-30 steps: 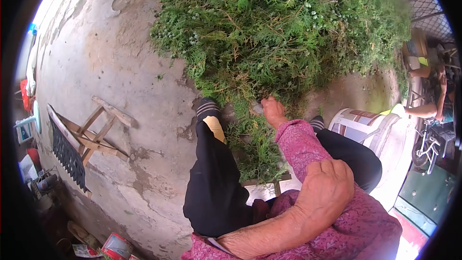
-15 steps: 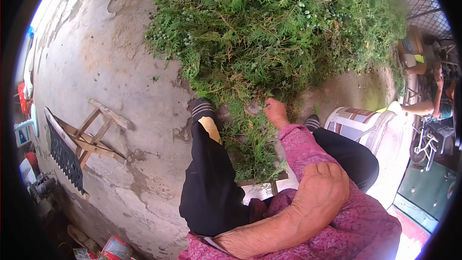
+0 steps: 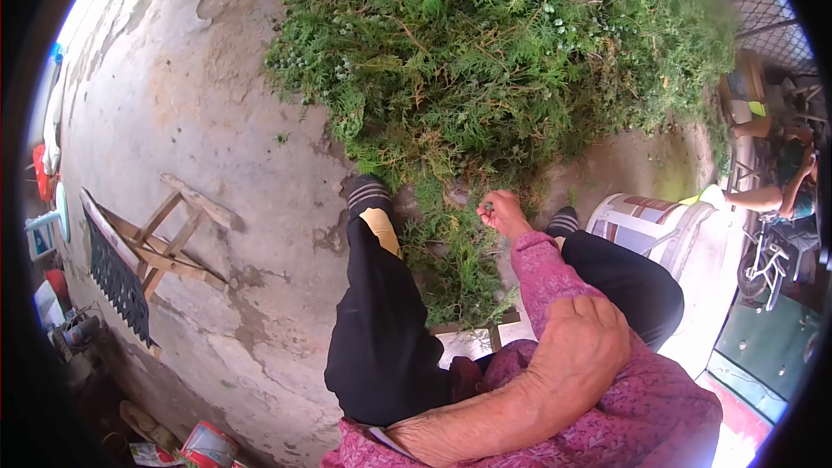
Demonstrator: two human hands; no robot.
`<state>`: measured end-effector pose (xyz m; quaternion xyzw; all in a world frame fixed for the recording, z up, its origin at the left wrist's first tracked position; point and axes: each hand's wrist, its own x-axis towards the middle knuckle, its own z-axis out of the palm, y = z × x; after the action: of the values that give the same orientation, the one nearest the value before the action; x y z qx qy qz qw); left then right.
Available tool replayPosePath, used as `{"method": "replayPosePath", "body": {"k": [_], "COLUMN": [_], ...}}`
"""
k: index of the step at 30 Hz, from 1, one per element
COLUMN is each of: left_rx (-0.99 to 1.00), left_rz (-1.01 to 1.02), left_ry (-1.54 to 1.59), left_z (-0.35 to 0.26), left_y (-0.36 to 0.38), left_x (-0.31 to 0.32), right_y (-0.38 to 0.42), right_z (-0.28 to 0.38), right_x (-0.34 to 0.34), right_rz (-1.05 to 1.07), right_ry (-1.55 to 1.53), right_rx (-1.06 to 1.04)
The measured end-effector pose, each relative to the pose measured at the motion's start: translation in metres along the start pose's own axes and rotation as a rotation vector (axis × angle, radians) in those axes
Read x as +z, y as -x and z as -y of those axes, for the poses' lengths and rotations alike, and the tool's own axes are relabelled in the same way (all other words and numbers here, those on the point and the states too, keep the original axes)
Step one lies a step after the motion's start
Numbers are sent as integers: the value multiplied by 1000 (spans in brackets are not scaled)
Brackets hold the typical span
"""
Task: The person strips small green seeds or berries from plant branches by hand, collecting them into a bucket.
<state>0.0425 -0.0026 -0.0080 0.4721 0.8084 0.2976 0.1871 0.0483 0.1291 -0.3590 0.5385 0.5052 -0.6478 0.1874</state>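
Observation:
A large pile of green conifer branches [image 3: 485, 69] with small pale green cones covers the ground at the top. My right hand [image 3: 500, 211] is near the pile's lower edge, its fingers curled round small green cones [image 3: 488, 206]. My left hand [image 3: 585, 325] rests on my right sleeve, across the forearm; its fingers are bent over the sleeve and nothing shows in them. Loose green sprigs [image 3: 459, 269] lie between my feet.
A wooden folding stool [image 3: 173, 243] with a dark seat lies at the left. A white bucket [image 3: 637, 221] stands right of my leg. Another person [image 3: 784, 173] sits at the far right, near a wheeled frame [image 3: 763, 269]. A red and white container [image 3: 208, 445] is at bottom left.
My right hand has drawn back slightly from the pile and turned, so that the green cones in its fingers show. The other person's arm has shifted lower.

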Motion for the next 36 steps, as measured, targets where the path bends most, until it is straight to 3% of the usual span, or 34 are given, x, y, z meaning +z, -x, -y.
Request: {"method": "replayPosePath", "body": {"k": [2,6,9,11,12,14,18,21,23,24,26,30,32,36], "left_rx": [22,47,41,27,23,19,6,-1,11,15,33,67,79,66], "left_rz": [27,72,82,79,81,60,46,56,64,59,71,121,134,110], "left_ry": [-1,-19,-30,3,4,-22,-35,-37,-14,-15,-2,-17,-17,-16], "left_z": [-1,-1,0,2,3,4,5,2,1,1,0,-3,-3,-2], "left_y": [2,2,1,1,0,0,-1,0,1,1,2,6,5,3], "left_x": [2,2,0,-1,-2,-4,-5,-5,-3,-3,-2,1,0,1], "right_y": [6,-3,-12,-12,-16,-23,-22,-19,-15,-14,-9,34,29,21], "right_z": [-8,-16,-7,3,-1,-10,-13,-14,-8,-9,-18,7,20,33], "right_x": [-7,-9,8,21,22,23,29,25,11,0,-22,-19,-14,-2], "right_rz": [91,161,86,-159,-157,-346,-259,-247,95,92,469,454,557,572], "right_ry": [-423,-271,-47,444,445,847,950,908,133,135,-379,-471,-581,-429], "right_rx": [84,12,-68,-169,-167,-545,-554,-563,-22,-27,4,19,-71,-93]}}
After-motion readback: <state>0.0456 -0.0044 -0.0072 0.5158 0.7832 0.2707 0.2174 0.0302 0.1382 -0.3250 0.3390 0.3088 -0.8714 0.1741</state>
